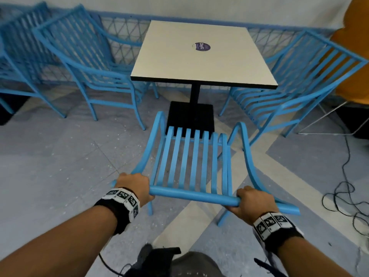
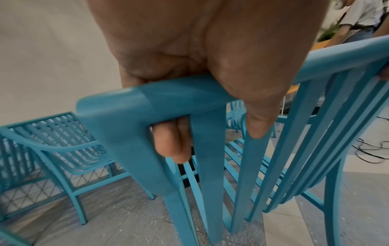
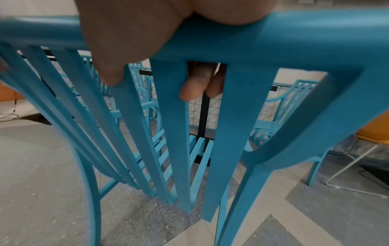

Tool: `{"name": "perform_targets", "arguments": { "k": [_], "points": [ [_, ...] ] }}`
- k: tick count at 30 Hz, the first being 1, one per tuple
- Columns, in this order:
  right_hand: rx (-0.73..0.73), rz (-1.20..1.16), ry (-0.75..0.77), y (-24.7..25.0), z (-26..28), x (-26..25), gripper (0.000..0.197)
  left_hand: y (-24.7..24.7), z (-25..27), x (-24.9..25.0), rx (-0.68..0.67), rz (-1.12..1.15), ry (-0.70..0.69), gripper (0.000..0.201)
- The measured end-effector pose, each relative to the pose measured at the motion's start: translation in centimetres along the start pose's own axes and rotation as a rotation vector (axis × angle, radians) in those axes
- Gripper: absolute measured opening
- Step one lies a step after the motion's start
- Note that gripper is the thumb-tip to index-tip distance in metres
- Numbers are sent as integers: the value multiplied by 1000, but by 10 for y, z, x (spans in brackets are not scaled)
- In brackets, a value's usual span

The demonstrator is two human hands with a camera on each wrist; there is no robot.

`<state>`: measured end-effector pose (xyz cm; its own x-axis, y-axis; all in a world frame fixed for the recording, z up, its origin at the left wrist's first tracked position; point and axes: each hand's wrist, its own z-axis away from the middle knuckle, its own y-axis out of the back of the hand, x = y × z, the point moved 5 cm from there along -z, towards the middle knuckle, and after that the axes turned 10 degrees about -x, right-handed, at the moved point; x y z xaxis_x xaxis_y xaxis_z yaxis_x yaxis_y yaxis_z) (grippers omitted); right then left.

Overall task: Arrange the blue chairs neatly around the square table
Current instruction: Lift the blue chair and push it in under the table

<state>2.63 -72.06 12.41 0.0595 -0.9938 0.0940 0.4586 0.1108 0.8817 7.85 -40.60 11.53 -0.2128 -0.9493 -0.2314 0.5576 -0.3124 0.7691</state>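
Both the left hand point(image 1: 133, 186) and the right hand point(image 1: 253, 202) are curling fingers point(image 2: 171, 143) around the slatted blue chair's point(image 1: 187, 160) top rail, at the square table's point(image 1: 199, 52) six o'clock; it is probably rigid, fairly heavy metal, best gripped there.

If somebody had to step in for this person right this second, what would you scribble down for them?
Left hand and right hand both grip the top rail of the near chair, which faces the square table but is not tucked in yet.
Left chair and right chair already sit at the table's sides.
A further chair stands off at far left.
Left: push the near chair in.
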Motion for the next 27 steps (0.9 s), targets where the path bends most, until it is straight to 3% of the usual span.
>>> {"name": "perform_targets", "arguments": {
  "k": [7, 15, 27],
  "points": [
    [-18, 73, 62, 18, -40, 32, 59, 19, -24, 20, -6, 73, 29, 36],
    [-64, 77, 2, 44, -94, 54, 54, 52, -70, 27, 2, 96, 32, 30],
    [-93, 60, 12, 80, -168, 60, 49, 99, -141, 9, 34, 125, 57, 26]
  ]
}}
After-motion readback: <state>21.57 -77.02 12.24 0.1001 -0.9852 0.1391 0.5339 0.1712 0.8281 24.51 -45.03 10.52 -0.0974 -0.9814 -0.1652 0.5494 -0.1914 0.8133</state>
